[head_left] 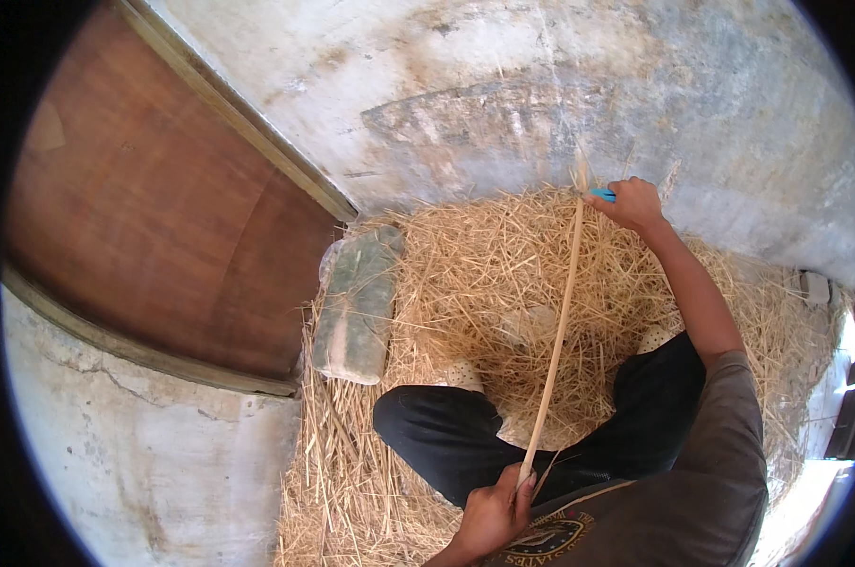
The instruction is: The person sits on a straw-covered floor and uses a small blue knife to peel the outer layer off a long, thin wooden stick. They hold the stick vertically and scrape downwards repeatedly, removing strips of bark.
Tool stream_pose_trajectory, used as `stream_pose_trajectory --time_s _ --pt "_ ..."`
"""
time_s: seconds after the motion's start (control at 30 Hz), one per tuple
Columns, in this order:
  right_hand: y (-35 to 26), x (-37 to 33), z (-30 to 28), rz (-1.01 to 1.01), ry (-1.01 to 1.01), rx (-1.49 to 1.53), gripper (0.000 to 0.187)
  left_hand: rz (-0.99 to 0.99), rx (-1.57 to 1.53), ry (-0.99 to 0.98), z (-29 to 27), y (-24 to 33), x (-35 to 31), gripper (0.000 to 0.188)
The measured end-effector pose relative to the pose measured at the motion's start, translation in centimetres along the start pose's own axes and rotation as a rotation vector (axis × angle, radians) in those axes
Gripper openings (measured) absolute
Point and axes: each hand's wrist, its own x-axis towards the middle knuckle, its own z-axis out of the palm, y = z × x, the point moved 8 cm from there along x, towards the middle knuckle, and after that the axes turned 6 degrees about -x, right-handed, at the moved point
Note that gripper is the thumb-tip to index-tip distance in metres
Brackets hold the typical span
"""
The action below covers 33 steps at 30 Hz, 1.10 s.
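Note:
A long, thin, pale strip (564, 326), like split bamboo or cane, slants from my lap up toward the wall. My left hand (492, 513) is closed round its near end, thumb lying along it. At the far end, my right hand (634, 204) grips a small blue-handled tool (601, 195) that meets the strip; its blade, if any, cannot be made out. Frayed fibres stick out around that spot. Beneath the strip, between my bent legs, lies a thick heap of straw-like shavings (489, 265).
A worn plastered wall (503, 123) rises just beyond the heap. On the left are a brown wooden door panel (163, 208) in its frame and a dusty, greenish padded bundle (357, 307). Longer loose strips (352, 444) lie below that bundle. A small grey block (814, 287) sits far right.

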Motion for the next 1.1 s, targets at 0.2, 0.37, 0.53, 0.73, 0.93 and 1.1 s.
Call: stream_pose_trajectory --time_s 0.2,0.37,0.53,0.73,0.93,1.1 --pt "17.5 -1.0 4.5 0.622 0.034 0.119 0.086 -0.186 -0.051 -0.015 0.4 -4.8 -5.5 0.016" --pt "0.0 -1.8 -1.1 0.143 -0.209 0.321 0.083 -0.208 -0.713 0.038 -1.4 -3.7 2.7 0.019" --pt "-16.9 -14.8 -7.3 -0.616 -0.095 0.520 0.063 -0.151 -0.872 -0.028 -1.9 -1.0 5.5 0.023" --pt "-16.7 -14.0 -5.8 -0.522 -0.031 0.428 0.071 -0.130 -0.857 -0.027 -1.0 -0.2 5.4 0.024" --pt "-18.5 -15.5 -8.0 -0.681 0.101 0.462 0.071 -0.121 -0.780 0.011 -2.0 -0.1 5.4 0.024" --pt "-16.5 -12.2 -6.5 -0.498 -0.006 0.429 0.072 -0.127 -0.783 -0.015 -1.7 -0.1 5.3 0.024"
